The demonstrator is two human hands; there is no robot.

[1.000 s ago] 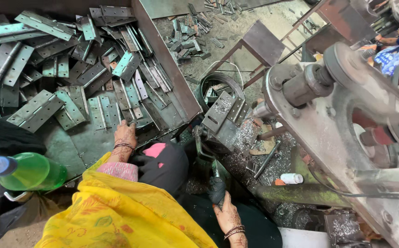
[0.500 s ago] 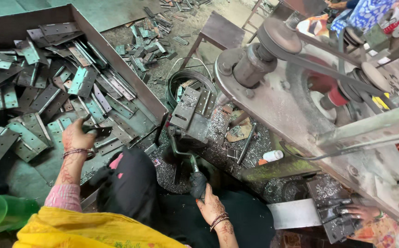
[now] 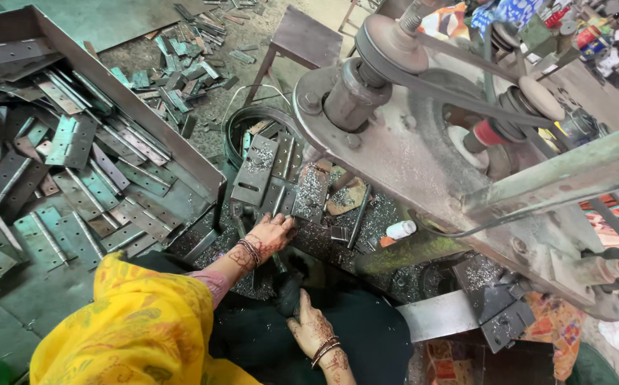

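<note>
a metal workshop: belt-driven press machine (image 3: 423,135), tray of steel hinges (image 3: 74,171), scattered filings.

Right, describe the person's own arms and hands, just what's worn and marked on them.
The left hand carries dark henna patterns running onto the wrist, with thin dark bangles. Its arm wears a pinkish sleeve under a yellow patterned drape. The right hand shows similar henna patterns and several thin bangles at the wrist.

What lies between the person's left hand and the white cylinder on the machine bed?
In the head view, between the left hand and the white cylinder lie a dark metal bar and metal shavings strewn over the bed.
</note>
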